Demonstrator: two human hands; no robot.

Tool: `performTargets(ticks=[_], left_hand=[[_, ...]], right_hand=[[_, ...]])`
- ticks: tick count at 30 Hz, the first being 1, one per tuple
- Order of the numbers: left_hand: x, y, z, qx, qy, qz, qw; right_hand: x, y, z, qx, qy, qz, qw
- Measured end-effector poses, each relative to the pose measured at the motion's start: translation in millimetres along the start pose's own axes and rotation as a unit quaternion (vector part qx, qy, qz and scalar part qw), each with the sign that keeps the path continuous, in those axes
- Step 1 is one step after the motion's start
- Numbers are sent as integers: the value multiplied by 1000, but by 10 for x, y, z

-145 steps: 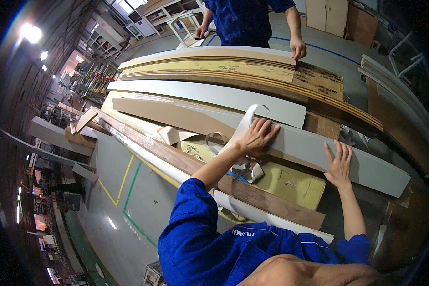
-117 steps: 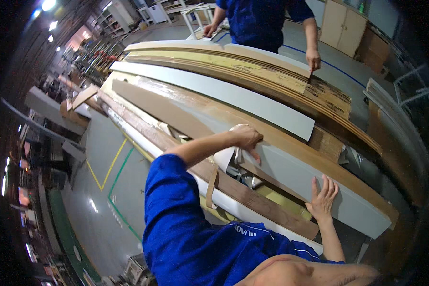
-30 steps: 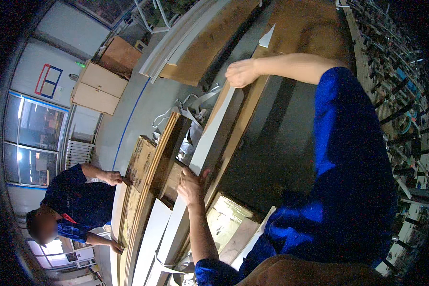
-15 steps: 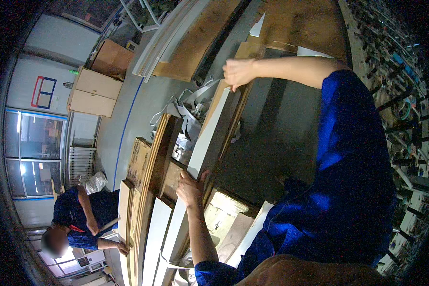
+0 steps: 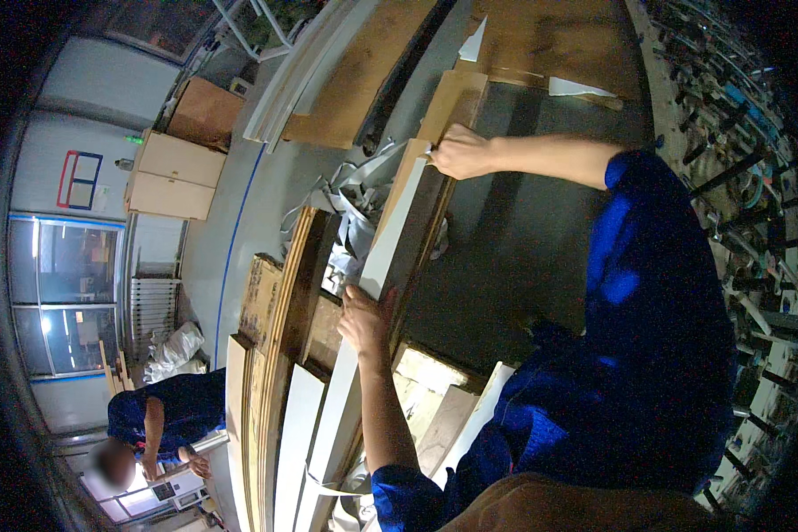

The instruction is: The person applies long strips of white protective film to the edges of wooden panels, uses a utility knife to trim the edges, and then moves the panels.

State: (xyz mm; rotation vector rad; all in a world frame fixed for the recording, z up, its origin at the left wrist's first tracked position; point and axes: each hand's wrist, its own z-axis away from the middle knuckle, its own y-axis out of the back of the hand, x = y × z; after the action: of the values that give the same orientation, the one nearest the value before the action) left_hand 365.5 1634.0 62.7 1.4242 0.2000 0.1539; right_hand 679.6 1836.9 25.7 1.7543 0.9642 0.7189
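Note:
A long board with a white face (image 5: 390, 235) runs diagonally through the middle. My right hand (image 5: 455, 152) is closed at its upper end, fingertips on what looks like the end of the white facing. My left hand (image 5: 362, 321) is lower down the same board, fingers curled over one edge and thumb across it. A brown wooden length (image 5: 461, 93) extends beyond my right hand. Loose white strips (image 5: 355, 213) lie tangled left of the board. Layered wooden boards (image 5: 288, 301) and another white board (image 5: 293, 426) are farther left.
A person (image 5: 164, 412) in dark blue bends at the lower left, hands low near a pale piece. Brown sheets (image 5: 559, 40) and stacked lengths (image 5: 284, 84) lie at the top. A rack of many clamps (image 5: 736, 195) fills the right side; a wooden cabinet (image 5: 173, 173) stands left.
My right hand has shifted slightly down and right at the board's end. My left hand is higher along the board. The other person has moved away from the layered boards and bends lower.

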Motion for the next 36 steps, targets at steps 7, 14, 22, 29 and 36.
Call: performTargets(ticks=[7, 14, 22, 29, 36], left_hand=[[-14, -21, -8, 50, -27, 17, 998], [-153, -133, -90, 34, -33, -10, 999], [-43, -72, -22, 71, -32, -23, 997], [27, -9, 21, 50, -24, -2, 998], [27, 64, -2, 86, -56, -12, 995]], right_hand=[[-589, 17, 165, 17, -142, -61, 988], [-276, -94, 263, -18, -349, 6, 937], [73, -354, 191, 25, -138, -15, 990], [-89, -275, 172, -95, 53, 250, 962], [-24, -159, 286, -26, -168, -142, 975]])
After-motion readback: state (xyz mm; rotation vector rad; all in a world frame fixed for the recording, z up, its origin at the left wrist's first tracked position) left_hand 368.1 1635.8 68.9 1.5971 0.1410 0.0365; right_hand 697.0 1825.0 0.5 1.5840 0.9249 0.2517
